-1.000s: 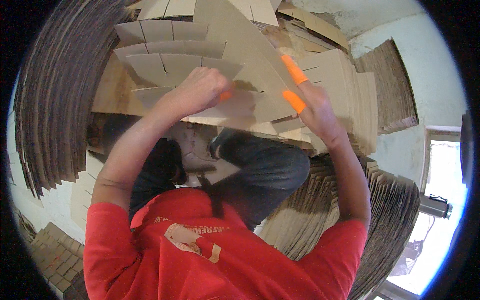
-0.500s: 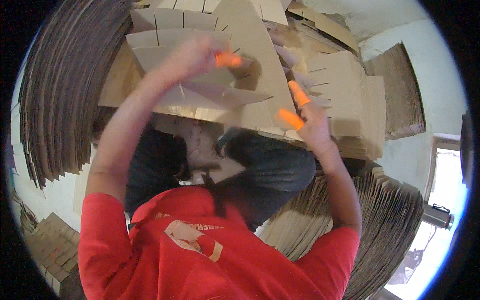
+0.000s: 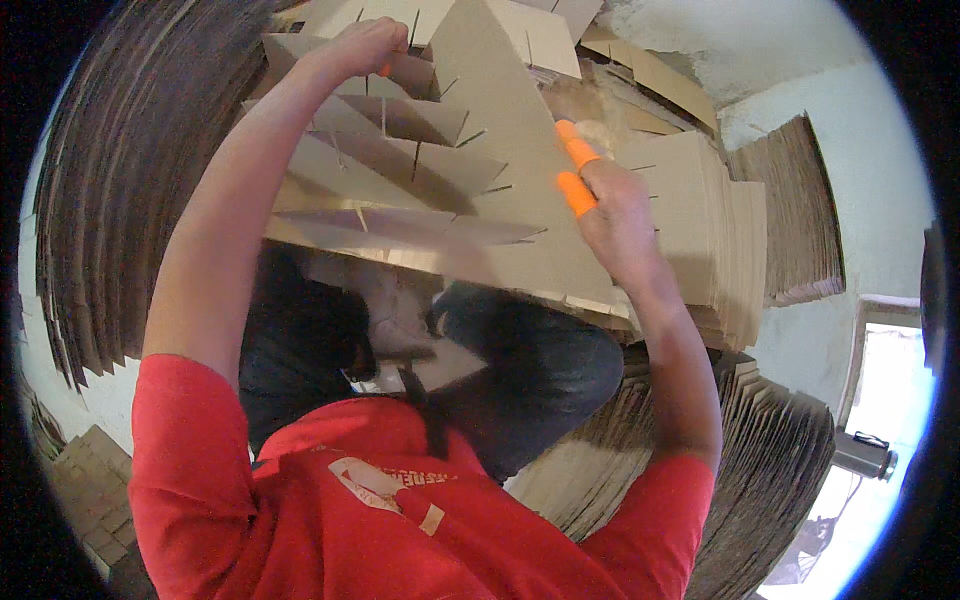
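Note:
A large tan cardboard panel [image 3: 520,150] slants across the work, and several slotted cardboard strips [image 3: 450,165] stand on edge along its left side. At the far left, my left hand [image 3: 372,46] is closed over the top of one slotted strip [image 3: 410,75]; an orange finger cover shows just under it, and most of the fingertips are hidden. My right hand [image 3: 615,205] is at the panel's right edge, its orange-covered thumb and forefinger pinching that edge. The remaining fingers of this hand are folded and partly hidden.
A tall stack of cardboard sheets [image 3: 130,180] rises at the left. Lighter slotted sheets [image 3: 690,220] are piled right of the panel, with another stack [image 3: 795,215] by the wall. More bundled cardboard [image 3: 765,470] lies beside my right arm. My legs [image 3: 540,350] are below the work.
My left hand has moved farther away and left, from the panel's side to the far strip. My right hand stays by the panel's edge, slightly higher. The strips are more spread apart.

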A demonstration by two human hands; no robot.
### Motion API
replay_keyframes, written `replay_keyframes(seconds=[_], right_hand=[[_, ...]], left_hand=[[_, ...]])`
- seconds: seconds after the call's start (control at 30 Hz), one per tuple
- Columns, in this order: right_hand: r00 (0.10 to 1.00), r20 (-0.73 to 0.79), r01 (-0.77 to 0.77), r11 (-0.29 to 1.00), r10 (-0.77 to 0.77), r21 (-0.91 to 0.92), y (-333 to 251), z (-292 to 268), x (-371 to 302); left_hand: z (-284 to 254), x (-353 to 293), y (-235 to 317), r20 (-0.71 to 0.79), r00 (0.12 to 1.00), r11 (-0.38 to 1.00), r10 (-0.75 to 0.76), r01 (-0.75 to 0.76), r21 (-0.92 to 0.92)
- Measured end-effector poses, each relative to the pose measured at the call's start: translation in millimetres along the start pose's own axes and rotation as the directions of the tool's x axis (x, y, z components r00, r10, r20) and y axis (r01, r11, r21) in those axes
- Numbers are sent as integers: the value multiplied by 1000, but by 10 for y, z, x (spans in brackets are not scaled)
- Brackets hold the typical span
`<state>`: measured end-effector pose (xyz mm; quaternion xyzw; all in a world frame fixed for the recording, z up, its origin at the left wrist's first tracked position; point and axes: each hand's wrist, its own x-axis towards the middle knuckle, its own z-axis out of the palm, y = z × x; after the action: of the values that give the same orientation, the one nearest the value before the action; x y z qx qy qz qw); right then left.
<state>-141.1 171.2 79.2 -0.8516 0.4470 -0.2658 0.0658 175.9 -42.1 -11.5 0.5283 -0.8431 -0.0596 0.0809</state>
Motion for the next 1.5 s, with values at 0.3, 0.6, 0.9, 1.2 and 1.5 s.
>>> replay_keyframes(seconds=[0.3,0.6,0.9,1.2,1.5], right_hand=[[994,108,22,997,-14,-70,268,210,114],[988,147,-6,976,39,-220,151,222,265],[990,136,7,968,28,-253,38,289,237],[978,-197,-124,940,62,-317,330,275,88],[708,-381,-643,321,594,-695,1479,-547,-1408]], left_hand=[[-134,-285,257,49,985,983,167,-171,71],[-42,-355,203,-127,944,951,303,-308,-17],[-23,-328,133,7,983,983,181,-181,-14],[-243,-523,449,-352,890,957,288,-278,81],[14,-263,1347,-291,890,936,352,-329,125]])
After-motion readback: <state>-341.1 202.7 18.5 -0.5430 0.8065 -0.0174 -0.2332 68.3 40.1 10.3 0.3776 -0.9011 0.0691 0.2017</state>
